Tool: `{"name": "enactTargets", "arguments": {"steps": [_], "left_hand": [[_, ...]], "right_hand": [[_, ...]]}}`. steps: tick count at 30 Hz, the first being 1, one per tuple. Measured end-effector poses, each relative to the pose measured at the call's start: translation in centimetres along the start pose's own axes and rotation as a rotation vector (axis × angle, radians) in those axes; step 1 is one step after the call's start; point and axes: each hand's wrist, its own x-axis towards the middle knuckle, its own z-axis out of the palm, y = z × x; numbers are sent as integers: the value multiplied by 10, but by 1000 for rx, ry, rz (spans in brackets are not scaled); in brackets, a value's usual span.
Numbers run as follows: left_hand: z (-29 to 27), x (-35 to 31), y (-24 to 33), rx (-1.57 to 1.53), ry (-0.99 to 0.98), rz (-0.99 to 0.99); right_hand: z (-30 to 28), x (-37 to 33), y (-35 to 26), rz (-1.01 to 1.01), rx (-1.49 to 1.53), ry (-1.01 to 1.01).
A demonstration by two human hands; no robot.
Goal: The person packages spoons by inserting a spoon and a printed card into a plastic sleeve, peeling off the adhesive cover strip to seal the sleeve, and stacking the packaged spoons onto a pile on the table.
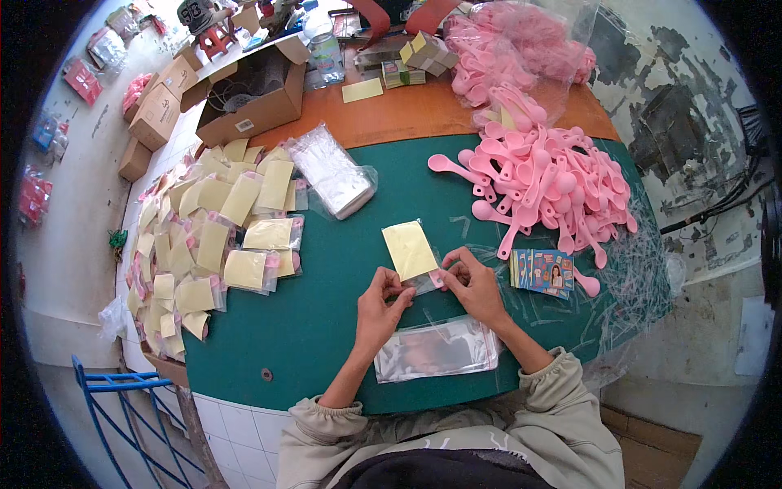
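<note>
My left hand [380,306] and my right hand [474,285] pinch the near end of a small clear plastic bag [411,253] that lies on the green mat [326,326]. A pale yellow card fills the bag, and a bit of pink shows at its near end between my fingers. A flat stack of clear bags [438,349] lies just in front of my hands. A small stack of colourful printed cards [542,271] sits to the right of my right hand, beside a large heap of pink plastic spoons [554,183].
Many filled bags with yellow cards [208,236] are piled at the left. A bundle of clear bags [332,171] lies at the mat's far side. An open cardboard box [248,94] and a big bag of pink spoons [521,45] stand on the orange table behind.
</note>
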Motion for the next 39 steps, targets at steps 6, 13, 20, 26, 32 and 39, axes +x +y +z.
{"name": "enactTargets", "arguments": {"steps": [6,13,20,26,32,39], "left_hand": [[4,-2,4,-1,11,16],[-4,-3,2,183,4,100],[-57,-6,11,347,709,349],[4,-27,32,471,-222,433],[43,-20,27,784,-422,609],[30,4,23,380,-558,355]], "right_hand": [[-1,-2,-3,-53,-109,13],[-1,-3,0,-139,-184,-53],[-77,12,0,-578,-1156,216],[-85,38,1,-753,-1194,-1],[-61,32,-28,-650,-369,234],[-49,23,-6,-767,-446,404]]}}
